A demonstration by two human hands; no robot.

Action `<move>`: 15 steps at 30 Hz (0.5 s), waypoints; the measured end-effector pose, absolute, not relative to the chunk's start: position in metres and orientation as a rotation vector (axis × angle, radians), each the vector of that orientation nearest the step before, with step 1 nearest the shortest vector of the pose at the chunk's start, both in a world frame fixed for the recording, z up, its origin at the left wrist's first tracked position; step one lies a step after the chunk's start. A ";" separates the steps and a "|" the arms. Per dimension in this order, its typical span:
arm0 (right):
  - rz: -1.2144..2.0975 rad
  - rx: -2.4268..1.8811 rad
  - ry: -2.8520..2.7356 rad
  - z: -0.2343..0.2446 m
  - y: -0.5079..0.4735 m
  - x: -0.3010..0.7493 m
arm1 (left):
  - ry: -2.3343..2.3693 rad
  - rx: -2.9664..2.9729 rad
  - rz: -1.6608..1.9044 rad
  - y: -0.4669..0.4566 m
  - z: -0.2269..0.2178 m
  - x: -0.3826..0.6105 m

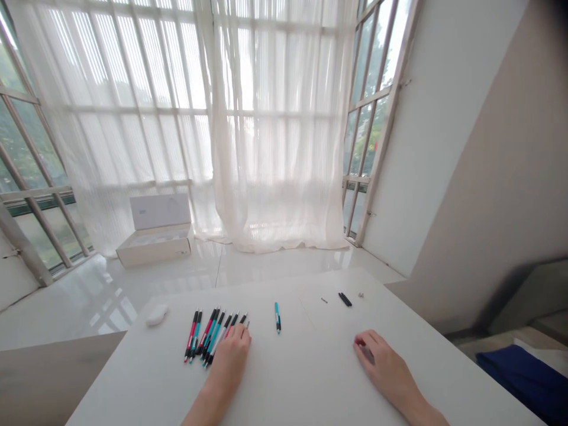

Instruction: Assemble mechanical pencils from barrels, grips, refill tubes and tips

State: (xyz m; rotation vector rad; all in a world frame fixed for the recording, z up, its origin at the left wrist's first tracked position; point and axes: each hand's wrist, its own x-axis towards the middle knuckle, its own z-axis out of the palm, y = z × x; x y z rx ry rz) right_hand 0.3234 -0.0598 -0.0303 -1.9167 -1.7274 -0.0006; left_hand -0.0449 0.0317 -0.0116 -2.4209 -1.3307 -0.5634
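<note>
My left hand (233, 350) lies over the right end of a row of pens, its fingers bent down and closed on a pen (243, 318). Most of that pen is hidden under the fingers. The pens beside it are pink, teal and white with black parts, such as the pink pen (191, 335) at the left end. A single teal pen (277, 318) lies apart, right of my left hand. My right hand (385, 364) rests on the table with fingers curled and thumb close to the fingertips; nothing shows in it.
Toward the back right of the white table (306, 384) lie black pieces (345, 299), a small dark part (324, 300) and tiny grey bits (361, 295). A white object (157, 315) sits at the left edge. Behind, an opened white box (155, 245) stands on the ledge before the curtains.
</note>
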 end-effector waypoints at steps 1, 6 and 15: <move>-0.011 -1.926 -1.741 -0.034 -0.060 0.323 | -1.297 -2.424 -0.570 0.032 -0.014 -0.046; -0.091 -2.014 -1.772 -0.036 -0.058 0.322 | -1.254 -2.410 -0.662 0.023 -0.005 -0.046; -0.140 -2.070 -1.749 -0.035 -0.056 0.324 | -1.032 -2.638 -0.637 -0.006 0.007 -0.024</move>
